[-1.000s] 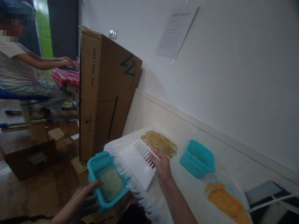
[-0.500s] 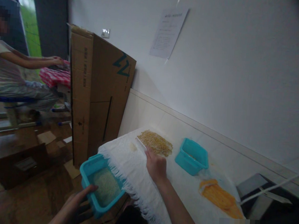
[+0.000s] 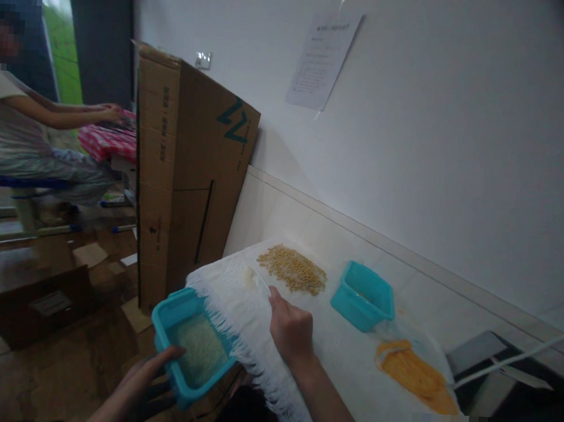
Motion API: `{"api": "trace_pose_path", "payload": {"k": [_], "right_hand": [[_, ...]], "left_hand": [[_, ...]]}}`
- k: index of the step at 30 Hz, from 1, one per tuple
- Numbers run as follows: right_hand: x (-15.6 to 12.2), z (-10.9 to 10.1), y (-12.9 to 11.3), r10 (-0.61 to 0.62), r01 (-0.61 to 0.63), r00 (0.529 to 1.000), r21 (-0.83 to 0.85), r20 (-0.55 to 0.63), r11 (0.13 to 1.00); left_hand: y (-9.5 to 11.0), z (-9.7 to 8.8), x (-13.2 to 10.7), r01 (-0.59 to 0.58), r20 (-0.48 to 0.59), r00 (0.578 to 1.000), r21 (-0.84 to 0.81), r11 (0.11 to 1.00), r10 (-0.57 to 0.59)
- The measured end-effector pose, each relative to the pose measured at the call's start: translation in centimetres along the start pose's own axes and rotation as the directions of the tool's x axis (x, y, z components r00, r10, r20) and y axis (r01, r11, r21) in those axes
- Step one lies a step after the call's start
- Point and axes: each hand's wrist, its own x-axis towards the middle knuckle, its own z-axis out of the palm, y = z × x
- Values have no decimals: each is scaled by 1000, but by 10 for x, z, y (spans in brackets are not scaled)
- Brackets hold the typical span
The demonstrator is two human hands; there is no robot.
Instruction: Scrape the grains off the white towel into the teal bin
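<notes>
My left hand (image 3: pixel 142 387) grips the near side of a teal plastic tub (image 3: pixel 192 345) filled with white rice, held beside the edge of a table covered by a fringed white cloth (image 3: pixel 238 310). My right hand (image 3: pixel 290 329) is closed on a white plastic scraper (image 3: pixel 261 283), seen edge-on and pressed to the cloth near a small smear of grains. Just beyond the scraper lies a pile of yellow beans (image 3: pixel 292 270).
A second teal tub (image 3: pixel 363 296) stands on the cloth to the right, with an orange pile (image 3: pixel 415 375) beyond it. A tall cardboard box (image 3: pixel 184 167) leans against the wall at left. Another person (image 3: pixel 33 132) sits at a far table.
The scraper was lying flat over the rice tub's rim; my right hand has turned it on edge and set it on the cloth by the beans. The tub has barely moved.
</notes>
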Motion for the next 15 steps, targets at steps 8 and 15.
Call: {"api": "trace_pose_path", "payload": {"k": [8,15], "right_hand": [[-5,-16,-16,30,-29,999,83,-16,996],[-6,-19,-25,12,-12,1000,87,-6,996]], "left_hand": [[-14,-3,24,36,-44,998,44,998,-34],[-21,-5,26,9,-45,999,44,999,-7]]}}
